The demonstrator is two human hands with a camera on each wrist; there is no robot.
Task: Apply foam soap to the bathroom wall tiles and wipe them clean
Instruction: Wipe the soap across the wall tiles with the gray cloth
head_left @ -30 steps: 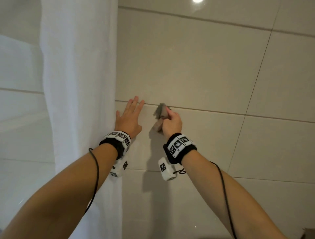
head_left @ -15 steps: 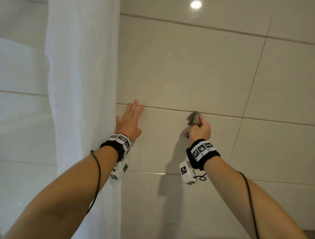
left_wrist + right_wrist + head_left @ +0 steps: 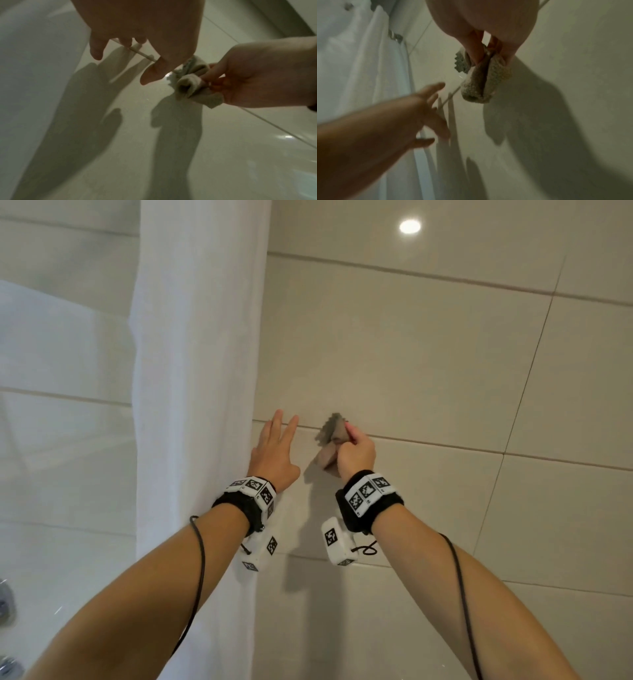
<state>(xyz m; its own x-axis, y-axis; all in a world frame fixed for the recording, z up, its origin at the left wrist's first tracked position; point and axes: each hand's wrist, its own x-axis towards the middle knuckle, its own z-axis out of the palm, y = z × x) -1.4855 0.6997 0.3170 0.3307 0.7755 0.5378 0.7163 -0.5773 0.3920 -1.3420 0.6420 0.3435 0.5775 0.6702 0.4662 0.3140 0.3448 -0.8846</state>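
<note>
Large glossy beige wall tiles (image 3: 411, 354) fill the head view. My right hand (image 3: 354, 451) grips a small bunched grey-beige cloth (image 3: 330, 436) and holds it against the wall at a horizontal grout line. The cloth (image 3: 479, 81) hangs folded from my right fingers in the right wrist view, and the cloth (image 3: 190, 81) shows beside my left thumb in the left wrist view. My left hand (image 3: 274, 453) lies flat on the tile with straight fingers, just left of the cloth and beside the curtain. No foam shows on the tiles.
A white shower curtain (image 3: 195, 371) hangs at the left, its edge against my left hand. Behind it is a white tiled wall (image 3: 61, 440). Metal fittings (image 3: 5, 604) show at the lower left edge. A ceiling light reflection (image 3: 410, 226) glints on the upper tile.
My right hand with the cloth swept right along the grout line, then came back left, close to my left hand. The left hand stayed flat on the tile.
</note>
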